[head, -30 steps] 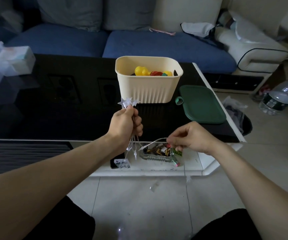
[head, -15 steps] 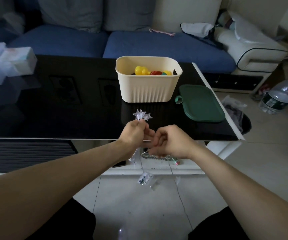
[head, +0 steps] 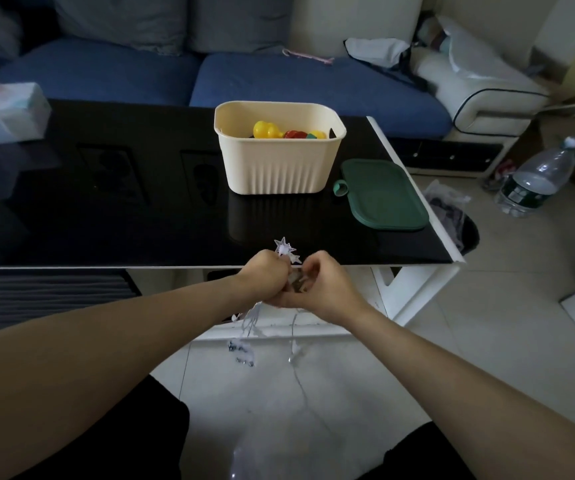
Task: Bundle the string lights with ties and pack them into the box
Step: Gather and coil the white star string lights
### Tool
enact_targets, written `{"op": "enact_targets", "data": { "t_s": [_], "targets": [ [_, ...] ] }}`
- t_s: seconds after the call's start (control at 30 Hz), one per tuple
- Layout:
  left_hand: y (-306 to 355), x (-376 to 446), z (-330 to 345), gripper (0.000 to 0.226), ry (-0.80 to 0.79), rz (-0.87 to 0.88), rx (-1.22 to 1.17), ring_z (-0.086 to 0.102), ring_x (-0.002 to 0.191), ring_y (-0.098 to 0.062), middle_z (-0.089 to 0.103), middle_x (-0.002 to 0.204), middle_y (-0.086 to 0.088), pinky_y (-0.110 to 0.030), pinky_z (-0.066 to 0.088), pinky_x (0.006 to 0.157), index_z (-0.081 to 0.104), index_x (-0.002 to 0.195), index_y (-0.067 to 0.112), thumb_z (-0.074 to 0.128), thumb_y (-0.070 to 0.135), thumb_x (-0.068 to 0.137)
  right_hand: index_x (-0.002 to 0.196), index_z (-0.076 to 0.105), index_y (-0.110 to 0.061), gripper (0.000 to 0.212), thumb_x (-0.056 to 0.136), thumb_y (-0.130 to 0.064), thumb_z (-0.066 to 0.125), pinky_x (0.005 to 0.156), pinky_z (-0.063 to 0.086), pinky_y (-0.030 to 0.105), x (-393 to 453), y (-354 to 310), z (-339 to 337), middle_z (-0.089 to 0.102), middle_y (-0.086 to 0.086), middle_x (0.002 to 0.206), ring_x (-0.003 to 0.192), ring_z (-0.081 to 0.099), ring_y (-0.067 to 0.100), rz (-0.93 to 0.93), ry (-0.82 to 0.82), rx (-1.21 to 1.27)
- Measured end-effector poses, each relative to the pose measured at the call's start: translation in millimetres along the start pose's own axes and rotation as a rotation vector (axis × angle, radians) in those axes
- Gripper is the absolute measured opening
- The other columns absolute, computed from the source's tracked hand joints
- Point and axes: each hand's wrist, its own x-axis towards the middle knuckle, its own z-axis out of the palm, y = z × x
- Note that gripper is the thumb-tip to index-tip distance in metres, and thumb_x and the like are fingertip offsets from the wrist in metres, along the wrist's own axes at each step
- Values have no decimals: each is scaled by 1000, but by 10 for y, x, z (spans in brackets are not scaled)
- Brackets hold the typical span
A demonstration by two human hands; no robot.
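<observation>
Star string lights gathered in two hands at the near edge of the table, the box waiting beyond.

The left hand [head: 264,271] curls tight round the string lights [head: 286,251], clear spiky plastic stars poking above the fist and thin wire loops trailing below toward the tiled floor. The right hand [head: 317,285] meets it, fingers bent in and pinching at the bunch; whether a tie sits between them I cannot tell. The strand looks light, limp and prone to tangling, its star tips probably brittle, so the gathered wires at mid-bunch seem the best hold. The ribbed cream plastic box [head: 279,168] stands open on the glossy black table [head: 106,209], coloured toys inside, its smooth green lid [head: 383,195] just beside.
</observation>
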Motion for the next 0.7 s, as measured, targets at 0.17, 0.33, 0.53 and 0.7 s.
{"op": "enact_targets", "data": {
  "t_s": [0.17,0.33,0.53,0.7],
  "targets": [
    [69,-88,32,30,-1,103,-264,46,40,-16,60,52,-4,-23,35,42,50,78,11,35,20,103,114,70,-14,45,82,-43,81,58,40,20,-154,355,-213,52,-11,75,63,47,5,227,-546,-240],
    [170,-158,0,28,15,207,-430,45,42,-16,58,62,-9,-23,37,40,46,82,10,33,18,105,109,63,-4,25,103,-28,55,55,54,27,-265,643,-225,69,11,79,56,63,16,579,-512,-77],
    [233,-195,32,32,-84,291,-470,51,45,-17,60,65,-10,-22,33,39,43,80,11,31,22,108,125,56,-7,39,92,-20,73,78,61,42,-320,563,-98,69,19,113,98,71,30,574,-595,368],
    [265,-236,100,32,-88,322,-451,50,47,-18,60,65,-9,-24,37,43,44,81,11,31,23,108,92,61,-8,35,104,-39,52,82,60,44,-189,544,-353,68,13,91,76,65,24,581,-191,76]
  ]
}}
